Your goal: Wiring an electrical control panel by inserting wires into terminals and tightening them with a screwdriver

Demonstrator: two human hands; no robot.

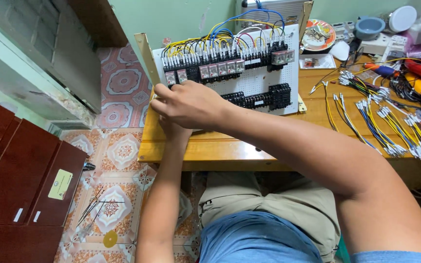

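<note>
Right hand (188,103) over left hand (171,127) at white perforated panel (264,80) on desk (230,146); loose wires (391,126) alongside.

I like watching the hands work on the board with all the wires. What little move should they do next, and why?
Probably the right hand should press down on whatever it grips at the lower left of the white perforated panel. It rests there, just under the row of relays, with the left hand tucked beneath it. What the fingers hold is hidden.
</note>
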